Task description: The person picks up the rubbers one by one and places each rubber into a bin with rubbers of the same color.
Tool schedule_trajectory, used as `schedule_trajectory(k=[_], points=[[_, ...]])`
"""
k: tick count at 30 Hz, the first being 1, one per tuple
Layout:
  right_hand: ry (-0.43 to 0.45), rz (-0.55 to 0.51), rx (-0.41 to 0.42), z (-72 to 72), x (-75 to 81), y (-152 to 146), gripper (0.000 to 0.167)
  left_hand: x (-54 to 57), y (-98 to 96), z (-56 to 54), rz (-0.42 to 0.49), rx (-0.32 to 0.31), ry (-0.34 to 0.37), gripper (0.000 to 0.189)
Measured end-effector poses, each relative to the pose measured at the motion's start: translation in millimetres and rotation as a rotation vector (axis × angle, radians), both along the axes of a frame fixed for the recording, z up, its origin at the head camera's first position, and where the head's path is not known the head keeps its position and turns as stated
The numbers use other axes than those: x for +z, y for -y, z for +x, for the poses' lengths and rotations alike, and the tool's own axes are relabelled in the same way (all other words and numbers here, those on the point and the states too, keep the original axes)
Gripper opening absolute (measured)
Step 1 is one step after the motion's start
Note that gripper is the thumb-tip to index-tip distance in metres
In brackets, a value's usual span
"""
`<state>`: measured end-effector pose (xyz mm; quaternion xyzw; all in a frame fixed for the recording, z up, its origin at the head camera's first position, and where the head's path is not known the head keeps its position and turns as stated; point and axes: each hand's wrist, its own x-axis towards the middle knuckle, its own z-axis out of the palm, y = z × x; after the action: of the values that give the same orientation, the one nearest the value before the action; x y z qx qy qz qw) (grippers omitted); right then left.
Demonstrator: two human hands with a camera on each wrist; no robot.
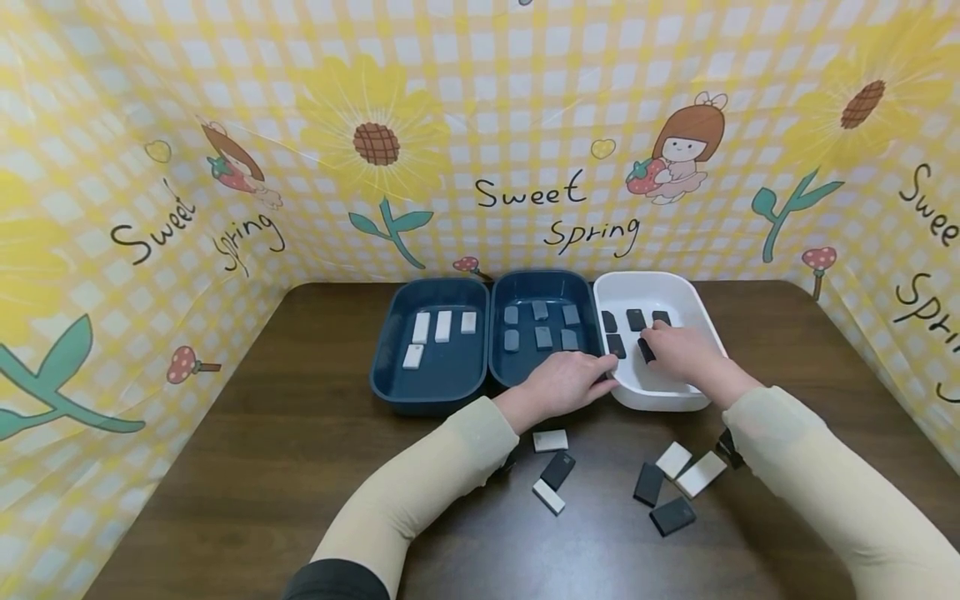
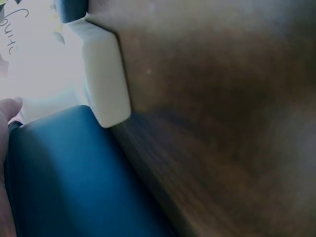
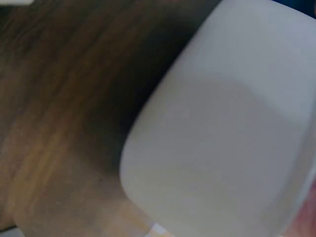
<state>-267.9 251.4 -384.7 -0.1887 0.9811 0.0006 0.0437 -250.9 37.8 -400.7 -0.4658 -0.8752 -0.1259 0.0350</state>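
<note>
My right hand [image 1: 678, 354] reaches into the white bin [image 1: 660, 400] and pinches a small black block [image 1: 647, 350] just above or on its floor; which one I cannot tell. Several other black blocks [image 1: 636, 320] lie in that bin. My left hand [image 1: 566, 383] is at the meeting rims of the white bin and the middle blue bin [image 1: 498, 367], its fingertips at the white bin's near left corner. Whether they hold anything is hidden. In the left wrist view, part of my left hand [image 2: 6, 113] shows beside the blue bin's rim. The right wrist view shows mostly the white bin's outer wall [image 3: 217, 138].
Left of the others stands a blue bin [image 1: 382, 375] with several white blocks [image 1: 443, 326]. Several grey blocks [image 1: 543, 337] lie in the middle bin. Loose white and black blocks [image 1: 557, 471] lie on the brown table [image 1: 300, 467], with another group [image 1: 673, 517] farther right. A patterned cloth [image 1: 480, 125] stands behind.
</note>
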Motion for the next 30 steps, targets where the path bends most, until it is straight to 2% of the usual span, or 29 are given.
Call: schedule_trajectory(k=[13, 25, 30], points=[[0.013, 0.023, -0.052, -12.7, -16.3, 2.6, 0.037, 0.2, 0.8, 1.6, 0.003, -0.003, -0.010, 0.023], [0.038, 0.004, -0.081, -15.1, -16.7, 2.5, 0.040, 0.5, 0.5, 0.3, -0.005, 0.004, 0.009, 0.022], [0.036, -0.037, -0.100, -10.3, -11.5, 2.8, 0.042, -0.3, 0.6, 0.8, -0.014, 0.007, 0.004, 0.024]])
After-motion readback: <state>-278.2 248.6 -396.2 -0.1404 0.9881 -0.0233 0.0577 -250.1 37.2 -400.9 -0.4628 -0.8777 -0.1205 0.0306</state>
